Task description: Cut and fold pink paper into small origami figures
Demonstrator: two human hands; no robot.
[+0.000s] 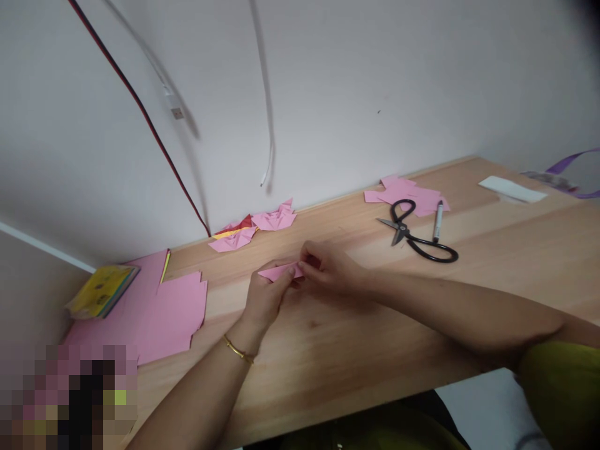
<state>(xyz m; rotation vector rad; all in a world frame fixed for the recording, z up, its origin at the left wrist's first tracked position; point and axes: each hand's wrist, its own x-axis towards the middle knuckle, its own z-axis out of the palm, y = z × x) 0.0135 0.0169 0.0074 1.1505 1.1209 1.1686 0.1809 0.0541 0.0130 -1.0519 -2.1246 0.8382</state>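
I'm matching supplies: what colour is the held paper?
The paper is pink, best seen in the head view.

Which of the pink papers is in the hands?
The small folded pink piece held by the left hand and right hand; the others lie on the table: large sheets, folded shapes by the wall, pieces beside the scissors.

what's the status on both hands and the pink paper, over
Left hand gripping pink paper. Right hand pinching its right end. Open scissors off to the right, not in the way.
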